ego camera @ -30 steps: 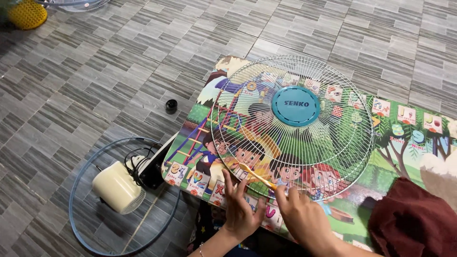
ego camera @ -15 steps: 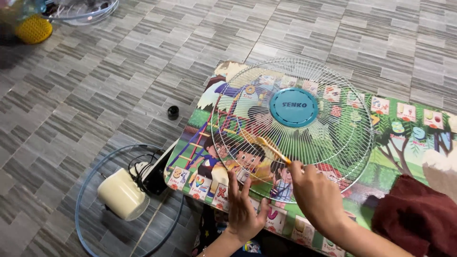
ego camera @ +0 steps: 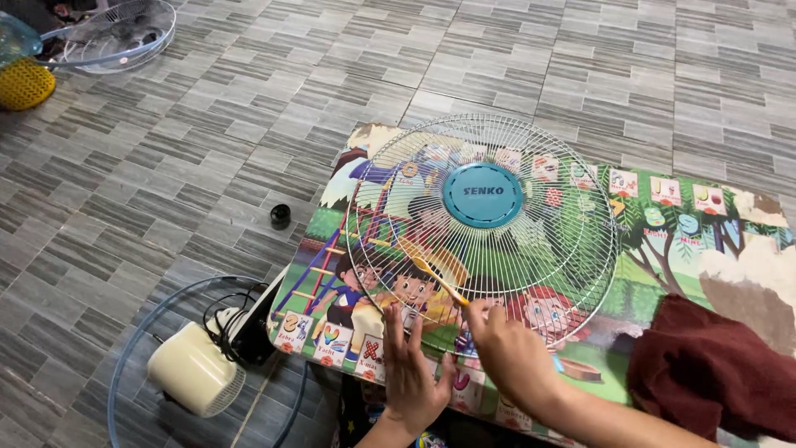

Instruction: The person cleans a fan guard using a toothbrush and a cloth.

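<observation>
A round white wire fan grille [ego camera: 531,274] with a teal centre cap [ego camera: 482,195] lies flat on a low table with a colourful cartoon top [ego camera: 663,241]. My left hand [ego camera: 410,373] presses flat, fingers spread, on the grille's near rim. My right hand [ego camera: 510,357] grips a thin yellow-handled brush [ego camera: 439,280], whose tip reaches in among the grille wires.
A dark red cloth [ego camera: 713,377] lies on the table's right end. On the tiled floor to the left stand a cream fan motor [ego camera: 192,369] with black cable inside a rear grille ring [ego camera: 124,357], and a small black cap [ego camera: 281,216]. Another grille [ego camera: 116,35] and a yellow object [ego camera: 25,83] lie far left.
My right hand has slid a little to the right along the grille's near edge, and the brush now points further in toward the centre. My left hand stays pressed on the rim.
</observation>
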